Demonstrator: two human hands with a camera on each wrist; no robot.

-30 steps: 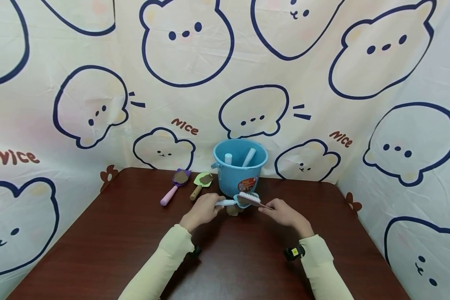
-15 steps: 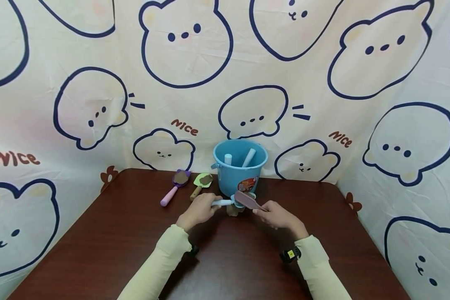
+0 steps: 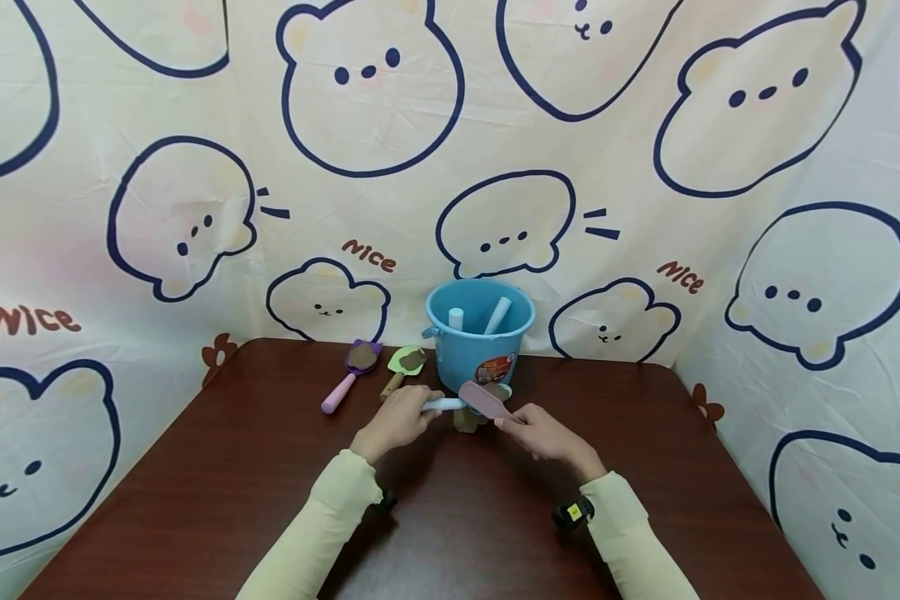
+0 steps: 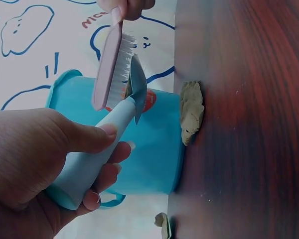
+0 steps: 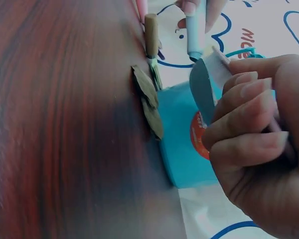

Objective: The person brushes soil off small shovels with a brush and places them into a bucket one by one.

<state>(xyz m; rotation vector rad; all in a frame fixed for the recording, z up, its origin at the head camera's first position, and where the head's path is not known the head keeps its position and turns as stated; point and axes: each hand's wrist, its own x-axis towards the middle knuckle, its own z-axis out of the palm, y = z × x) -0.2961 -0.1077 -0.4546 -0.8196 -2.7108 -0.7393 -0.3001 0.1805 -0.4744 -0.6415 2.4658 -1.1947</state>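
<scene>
My left hand [image 3: 396,421] grips the pale blue handle of a small toy shovel [image 4: 100,144] and holds it level above the table. In my right hand [image 3: 546,435] is a pink brush [image 4: 106,74] with white bristles, its back turned up. The bristles lie against the face of the shovel's blade [image 4: 138,82] in the left wrist view, and some brown clay-like stuff shows there. Below the blade, a flattened brown lump [image 4: 191,112] lies on the table before the bucket. From the right wrist, curled fingers [image 5: 249,119] hide much of the brush handle.
A blue bucket [image 3: 461,354] stands at the table's back edge with two light handles sticking up inside. To its left lie a purple shovel [image 3: 341,390] with a pink handle and a green shovel [image 3: 394,383], both bearing brown lumps. A patterned cloth hangs behind.
The brush has turned from bristles showing upward to bristles down on the blade. It has then slid a little left along the shovel with my right hand. My left hand has shifted slightly left.
</scene>
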